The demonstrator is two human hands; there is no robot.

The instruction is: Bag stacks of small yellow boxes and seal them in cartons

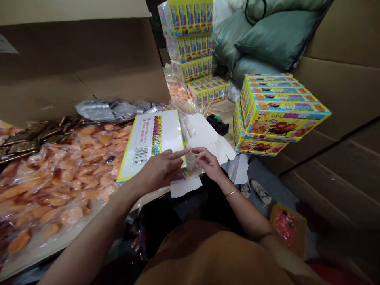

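The left hand hangs palm down over the near right corner of the printed box, its index finger stretched out straight and the others curled under. The right hand faces it just beyond the box's right edge, wrist bent inward, fingers loosely crooked, the tips of the two index fingers almost meeting. I cannot tell whether either hand pinches the thin clear film between them. A slim metallic bracelet circles the right wrist. The box lies flat on the table, a glossy white rectangle bordered in yellow, with a barcode and colourful lettering. Just right of the box spread smooth white card flaps with rounded corners; beyond them sits a black tape dispenser. Left of the box heap rounded orange pieces in crinkled, shiny clear wrappers, bordered by dark, gold-glinting packets. Behind the box lie flat silvery packets, thin pale sticks and a tower of film-wrapped yellow boxes. Well to its right, glossy illustrated cartons stand stacked.
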